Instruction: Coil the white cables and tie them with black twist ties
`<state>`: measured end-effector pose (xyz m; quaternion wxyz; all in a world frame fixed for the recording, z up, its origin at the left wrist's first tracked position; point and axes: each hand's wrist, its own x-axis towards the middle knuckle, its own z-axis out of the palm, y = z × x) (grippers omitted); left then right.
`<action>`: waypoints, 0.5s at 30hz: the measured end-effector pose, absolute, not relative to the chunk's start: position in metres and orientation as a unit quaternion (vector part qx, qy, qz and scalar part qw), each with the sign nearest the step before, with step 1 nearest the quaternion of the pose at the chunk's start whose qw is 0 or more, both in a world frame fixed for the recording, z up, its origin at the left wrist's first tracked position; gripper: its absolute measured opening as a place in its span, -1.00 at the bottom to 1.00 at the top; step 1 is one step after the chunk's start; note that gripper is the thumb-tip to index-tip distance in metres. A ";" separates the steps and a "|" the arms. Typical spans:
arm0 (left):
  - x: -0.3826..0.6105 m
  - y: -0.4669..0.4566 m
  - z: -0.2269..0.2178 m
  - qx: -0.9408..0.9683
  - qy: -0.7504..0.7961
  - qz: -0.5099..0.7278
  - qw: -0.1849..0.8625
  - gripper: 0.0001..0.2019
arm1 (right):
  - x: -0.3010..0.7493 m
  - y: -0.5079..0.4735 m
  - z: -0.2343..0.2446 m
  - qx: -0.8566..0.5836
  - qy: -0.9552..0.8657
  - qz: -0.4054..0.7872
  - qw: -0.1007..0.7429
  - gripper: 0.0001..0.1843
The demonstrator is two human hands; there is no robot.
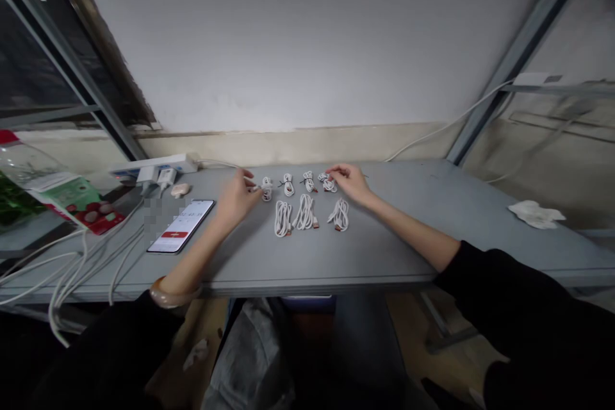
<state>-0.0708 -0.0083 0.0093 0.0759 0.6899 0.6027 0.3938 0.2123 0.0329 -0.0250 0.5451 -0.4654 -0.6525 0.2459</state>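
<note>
Two rows of coiled white cables lie on the grey table. The far row holds several small tied bundles, the near row three looser coils. My left hand reaches to the leftmost far bundle, fingers pinched on its cable end. My right hand rests at the rightmost far bundle, fingertips closed on it. Both sleeves are black; a bangle sits on my left wrist.
A phone with a lit screen lies left of the cables. A white power strip with plugs and several white cords is at the far left, beside a plastic bottle. A crumpled tissue lies at the right.
</note>
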 end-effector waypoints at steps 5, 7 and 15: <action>-0.098 -0.014 0.000 0.671 0.658 0.334 0.076 -0.67 | 0.208 0.028 -0.033 -0.472 -0.696 0.188 0.508 -0.82; -0.101 -0.017 -0.002 0.678 0.654 0.326 0.074 -0.71 | 0.207 0.026 -0.032 -0.474 -0.702 0.177 0.501 -0.81; -0.100 -0.018 0.002 0.702 0.680 0.197 0.082 -0.79 | 0.207 0.024 -0.032 -0.495 -0.706 0.156 0.482 -0.76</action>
